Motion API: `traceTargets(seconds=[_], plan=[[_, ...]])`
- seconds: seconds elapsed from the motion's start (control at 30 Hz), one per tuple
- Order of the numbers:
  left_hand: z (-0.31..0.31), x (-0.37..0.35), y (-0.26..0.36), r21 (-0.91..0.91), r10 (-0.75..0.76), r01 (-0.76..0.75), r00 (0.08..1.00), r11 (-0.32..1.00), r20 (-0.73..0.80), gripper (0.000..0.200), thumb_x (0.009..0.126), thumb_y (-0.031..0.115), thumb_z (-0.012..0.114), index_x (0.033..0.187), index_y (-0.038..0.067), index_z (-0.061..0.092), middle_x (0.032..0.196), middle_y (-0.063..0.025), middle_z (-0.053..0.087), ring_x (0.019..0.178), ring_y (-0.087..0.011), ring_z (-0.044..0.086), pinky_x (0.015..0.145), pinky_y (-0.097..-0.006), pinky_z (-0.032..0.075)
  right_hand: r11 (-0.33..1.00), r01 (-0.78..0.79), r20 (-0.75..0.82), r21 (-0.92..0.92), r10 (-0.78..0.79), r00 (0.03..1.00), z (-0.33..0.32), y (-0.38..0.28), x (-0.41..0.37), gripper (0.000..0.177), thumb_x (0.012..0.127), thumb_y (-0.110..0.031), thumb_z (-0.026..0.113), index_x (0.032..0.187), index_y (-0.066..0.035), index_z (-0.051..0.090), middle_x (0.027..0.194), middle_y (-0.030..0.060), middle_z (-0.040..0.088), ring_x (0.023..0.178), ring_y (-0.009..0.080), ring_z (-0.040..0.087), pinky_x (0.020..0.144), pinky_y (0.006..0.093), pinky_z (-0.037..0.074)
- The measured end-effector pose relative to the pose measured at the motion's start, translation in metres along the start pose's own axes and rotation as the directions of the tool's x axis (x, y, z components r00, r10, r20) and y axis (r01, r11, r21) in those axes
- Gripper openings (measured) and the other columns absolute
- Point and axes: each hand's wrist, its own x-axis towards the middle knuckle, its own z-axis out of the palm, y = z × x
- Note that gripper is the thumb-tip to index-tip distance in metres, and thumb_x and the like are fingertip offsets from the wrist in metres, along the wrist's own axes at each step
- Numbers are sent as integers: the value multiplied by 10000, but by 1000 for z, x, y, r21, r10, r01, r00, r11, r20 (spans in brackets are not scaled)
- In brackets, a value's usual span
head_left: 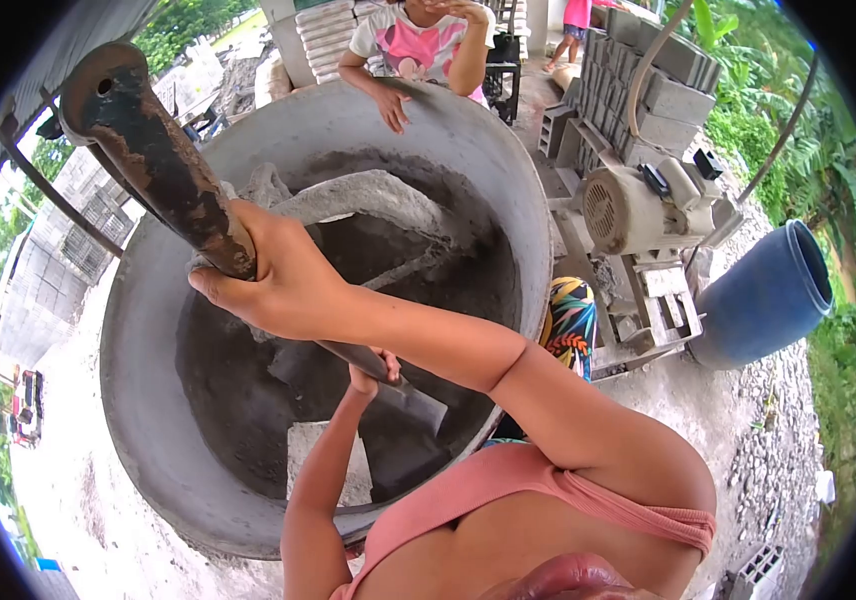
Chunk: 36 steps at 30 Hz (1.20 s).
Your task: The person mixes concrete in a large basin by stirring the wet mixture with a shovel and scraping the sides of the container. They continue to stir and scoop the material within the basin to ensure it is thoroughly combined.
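Observation:
A shovel (163,160) slants across the mixing drum, its worn dark handle rising toward the upper left. Near the handle's upper part, my right hand (273,265) is closed around it. Lower down, my left hand (373,372) grips the shaft just above the metal blade (413,405). The blade points down into the big round metal drum (138,400). Grey, cement-like mix (238,400) covers the drum floor, and a caked mixing arm (368,195) crosses it. A pale flat plate or slab (333,465) shows inside the near rim, partly behind my left forearm.
A person (418,45) stands at the far rim, one hand over it. To the right are a motor (638,205), stacked concrete blocks (648,90) and a tilted blue barrel (763,295). Another person (573,30) is farther back. Gravel (773,450) lies at the right.

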Motion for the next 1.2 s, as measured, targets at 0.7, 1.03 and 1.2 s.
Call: traceTargets(seconds=[0.7, 1.03, 1.2], plan=[[5, 0, 7, 105, -5, -3, 997, 995, 81, 242, 767, 215, 565, 649, 11, 505, 537, -92, 514, 480, -175, 505, 508, -276, 406, 992, 121, -31, -24, -122, 992, 4, 14, 4, 237, 745, -123, 667, 855, 11, 507, 569, 91, 480, 510, 171, 477, 508, 322, 387], [5, 2, 7, 89, -2, -8, 994, 996, 109, 286, 800, 259, 512, 646, 18, 502, 535, -91, 521, 478, -172, 510, 515, -275, 412, 993, 118, -45, -17, -119, 992, 2, 15, 5, 261, 744, -119, 664, 905, 18, 511, 597, 98, 499, 529, 187, 489, 530, 321, 398], [3, 2, 4, 105, 37, -49, 993, 993, 110, 274, 802, 242, 510, 651, 13, 509, 538, -91, 521, 481, -168, 510, 512, -273, 410, 990, 137, -49, -28, -138, 989, 2, 8, 4, 278, 740, -110, 662, 939, 21, 520, 604, 104, 511, 539, 190, 509, 542, 319, 410]])
